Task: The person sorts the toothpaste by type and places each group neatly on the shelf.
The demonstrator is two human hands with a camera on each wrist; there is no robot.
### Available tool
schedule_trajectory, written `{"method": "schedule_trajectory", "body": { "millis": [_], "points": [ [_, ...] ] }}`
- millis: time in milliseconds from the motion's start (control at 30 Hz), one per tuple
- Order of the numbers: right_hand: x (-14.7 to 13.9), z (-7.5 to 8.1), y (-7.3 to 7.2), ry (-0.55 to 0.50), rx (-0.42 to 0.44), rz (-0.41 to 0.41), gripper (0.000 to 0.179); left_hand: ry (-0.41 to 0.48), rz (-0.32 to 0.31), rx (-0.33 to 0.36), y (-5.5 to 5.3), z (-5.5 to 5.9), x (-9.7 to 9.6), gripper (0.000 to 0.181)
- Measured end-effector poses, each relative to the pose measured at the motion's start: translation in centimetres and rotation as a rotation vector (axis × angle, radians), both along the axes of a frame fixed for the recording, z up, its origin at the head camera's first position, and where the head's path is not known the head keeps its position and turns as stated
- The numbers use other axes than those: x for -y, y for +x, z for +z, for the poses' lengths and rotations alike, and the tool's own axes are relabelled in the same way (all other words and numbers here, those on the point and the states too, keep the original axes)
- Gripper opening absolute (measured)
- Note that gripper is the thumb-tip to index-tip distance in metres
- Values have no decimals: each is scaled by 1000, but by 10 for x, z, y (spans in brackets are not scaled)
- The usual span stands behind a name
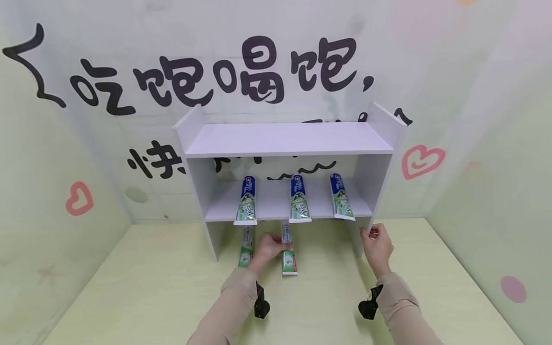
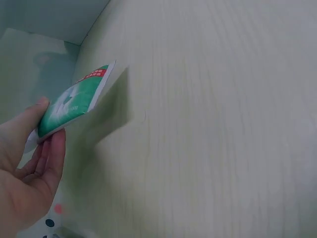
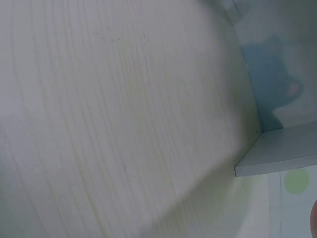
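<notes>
My left hand pinches a green-and-white toothpaste tube between thumb and fingers, under the middle board of a white shelf. In the left wrist view the tube's flat end tilts up over the table, its shadow beneath. A second green-and-white tube lies left of that hand, partly hidden by the wrist. At the front edge of the shelf's right side panel, my right hand grips with thumb and curled fingers. In the right wrist view only a fingertip shows, beside the panel.
Three blue-and-green toothpaste tubes, the left one, the middle one and the right one, lie spaced apart on the middle board, flat ends at its front edge. A pale wood-grain table bears the shelf. Printed fabric walls enclose it.
</notes>
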State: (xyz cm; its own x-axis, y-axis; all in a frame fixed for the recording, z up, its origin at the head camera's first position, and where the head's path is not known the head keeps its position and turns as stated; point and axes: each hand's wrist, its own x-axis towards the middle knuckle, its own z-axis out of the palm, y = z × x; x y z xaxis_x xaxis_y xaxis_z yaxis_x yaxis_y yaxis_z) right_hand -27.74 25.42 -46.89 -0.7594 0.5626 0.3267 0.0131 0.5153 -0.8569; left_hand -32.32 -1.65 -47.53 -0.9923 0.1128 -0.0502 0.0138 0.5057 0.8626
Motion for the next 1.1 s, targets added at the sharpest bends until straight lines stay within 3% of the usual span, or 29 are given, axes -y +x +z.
{"method": "schedule_trajectory", "body": {
  "millis": [167,367,667,1100],
  "points": [
    [2,-4,2,5,20,3,18,-30,-4,-43,-3,-8,4,37],
    [6,-5,3,7,16,3,18,13,35,-57,-4,-21,9,37],
    [6,-4,2,9,4,3,18,-9,34,-185,-7,-32,10,32],
    [0,-3,-1,30,-20,-8,18,-44,97,-160,-5,-27,-1,32]
  ]
}}
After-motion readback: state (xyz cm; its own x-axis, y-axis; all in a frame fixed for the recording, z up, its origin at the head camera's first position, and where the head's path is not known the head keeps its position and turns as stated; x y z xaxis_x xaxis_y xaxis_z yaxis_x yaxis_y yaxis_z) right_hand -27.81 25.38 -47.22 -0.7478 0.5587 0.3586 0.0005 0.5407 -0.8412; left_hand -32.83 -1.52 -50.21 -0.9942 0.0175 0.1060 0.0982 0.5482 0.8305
